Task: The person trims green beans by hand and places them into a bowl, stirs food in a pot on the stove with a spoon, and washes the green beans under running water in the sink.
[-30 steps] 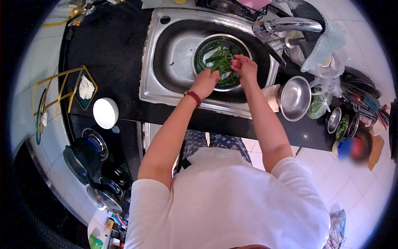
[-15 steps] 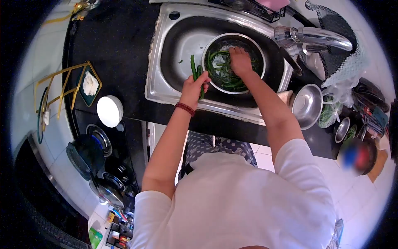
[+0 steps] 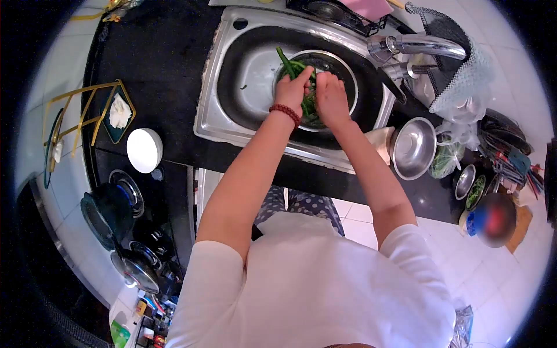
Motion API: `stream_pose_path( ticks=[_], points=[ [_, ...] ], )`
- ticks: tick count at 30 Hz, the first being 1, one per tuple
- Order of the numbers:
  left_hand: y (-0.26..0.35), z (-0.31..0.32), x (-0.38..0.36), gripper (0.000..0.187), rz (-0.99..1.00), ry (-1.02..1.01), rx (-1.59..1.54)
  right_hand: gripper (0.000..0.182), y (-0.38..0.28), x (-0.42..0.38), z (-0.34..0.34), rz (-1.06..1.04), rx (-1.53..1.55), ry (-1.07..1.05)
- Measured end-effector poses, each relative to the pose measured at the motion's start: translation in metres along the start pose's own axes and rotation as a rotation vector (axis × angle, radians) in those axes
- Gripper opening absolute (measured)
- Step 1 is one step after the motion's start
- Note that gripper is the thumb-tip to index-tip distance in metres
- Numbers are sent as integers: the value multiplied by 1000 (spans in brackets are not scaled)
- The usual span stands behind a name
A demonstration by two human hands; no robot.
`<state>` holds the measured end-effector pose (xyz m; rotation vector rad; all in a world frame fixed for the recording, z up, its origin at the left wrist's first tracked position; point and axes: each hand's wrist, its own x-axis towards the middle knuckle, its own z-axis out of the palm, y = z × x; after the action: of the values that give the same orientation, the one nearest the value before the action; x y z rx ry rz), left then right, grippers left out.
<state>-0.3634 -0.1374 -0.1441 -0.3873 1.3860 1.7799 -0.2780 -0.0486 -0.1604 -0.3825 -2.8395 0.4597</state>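
My left hand (image 3: pixel 292 91) is closed round long green chili peppers (image 3: pixel 285 61), whose ends stick up past the fingers. A red beaded bracelet circles that wrist. Close beside it, my right hand (image 3: pixel 332 101) has its fingers curled together over the bowl; what they pinch is hidden. Beneath both hands, a round metal bowl (image 3: pixel 355 87) stands in the steel sink (image 3: pixel 249 66). Water and more green pieces (image 3: pixel 310 106) show inside it, partly covered by the hands.
A chrome faucet (image 3: pixel 429 45) reaches in from the right of the sink. An empty steel bowl (image 3: pixel 414 148) and a bagged green vegetable (image 3: pixel 448 159) sit on the right counter. To the left are a white bowl (image 3: pixel 144 151) and a dark pan (image 3: pixel 107 214) on the stove.
My left hand has moved right and up over the bowl with the peppers. My right hand has come out of the water and now meets the left. The view has shifted slightly.
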Motion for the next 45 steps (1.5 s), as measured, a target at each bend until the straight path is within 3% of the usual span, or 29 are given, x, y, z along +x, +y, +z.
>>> stream_pose_path(
  ticks=[6,9,11,13,14,17,20,23,27,28,32,35,39,41,45],
  points=[
    [3,5,3,20,116,116,38,10,-3,-8,-6,76,-23,-80],
    [30,-17,16,23,130,97,22,15,18,-28,-3,154,92,-131],
    [48,-25,15,23,220,46,-27,21,32,-39,3,270,220,-121],
    [56,-22,5,19,175,30,-107,25,37,-41,6,423,359,-118],
    [53,-24,4,18,175,4,-89,17,45,-42,18,369,321,-49],
    [32,-38,9,17,126,-51,-15,11,38,-24,13,685,695,-59],
    [16,-29,-6,25,34,-15,52,11,39,-19,13,624,805,-55],
    [19,-18,-14,25,29,-104,112,11,35,-12,-3,535,703,-109],
    [9,-15,-14,26,16,-209,149,12,29,-1,-20,730,1104,-140],
    [7,-14,-14,28,16,-169,231,12,24,2,-27,740,1142,-165],
    [8,-17,-16,31,-16,-330,441,12,22,4,-21,623,1265,-159],
    [11,-20,-16,31,-14,-367,635,12,27,4,-9,631,1194,-146],
    [10,-30,-14,28,-88,-420,551,25,35,4,-17,890,1216,40],
    [11,-39,-17,25,-129,-395,388,32,46,6,-23,948,1152,-23],
    [10,-41,-21,24,-121,-378,238,36,22,12,-36,860,1378,-174]
  ],
)
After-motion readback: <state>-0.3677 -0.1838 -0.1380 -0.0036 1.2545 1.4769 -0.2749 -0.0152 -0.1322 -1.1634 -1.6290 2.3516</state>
